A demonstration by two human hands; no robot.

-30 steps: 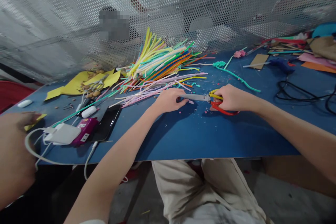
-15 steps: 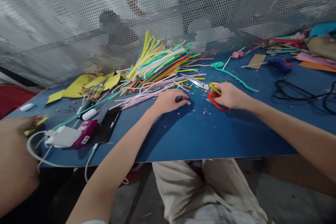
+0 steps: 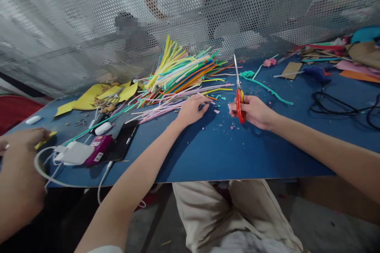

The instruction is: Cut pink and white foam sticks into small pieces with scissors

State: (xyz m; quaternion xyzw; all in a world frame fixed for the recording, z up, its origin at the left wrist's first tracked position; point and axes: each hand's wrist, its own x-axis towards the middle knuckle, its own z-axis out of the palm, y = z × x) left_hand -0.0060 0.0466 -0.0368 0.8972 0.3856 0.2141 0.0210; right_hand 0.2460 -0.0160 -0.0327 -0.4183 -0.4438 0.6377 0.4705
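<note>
My right hand [image 3: 254, 110] grips red-and-yellow-handled scissors [image 3: 238, 91], blades closed and pointing away from me toward the mesh wall. My left hand [image 3: 192, 108] rests on the blue table [image 3: 208, 154], fingers curled at the near edge of a big pile of coloured pipe cleaners [image 3: 181, 75], fingertips pinching at a pale strand there. Small cut bits [image 3: 225, 120] lie scattered between the two hands.
Another person's arm [image 3: 18, 182] is at the left edge, near a white charger [image 3: 75, 152], a purple device [image 3: 99, 146] and a black phone [image 3: 123, 140]. Yellow paper [image 3: 89, 95] lies behind. A teal pipe cleaner [image 3: 267, 87], black cable [image 3: 341, 106] and craft scraps [image 3: 350, 53] sit right.
The scissors swung from pointing left at my left hand to pointing away from me, blades upright. My left hand moved forward to the edge of the pipe cleaner pile.
</note>
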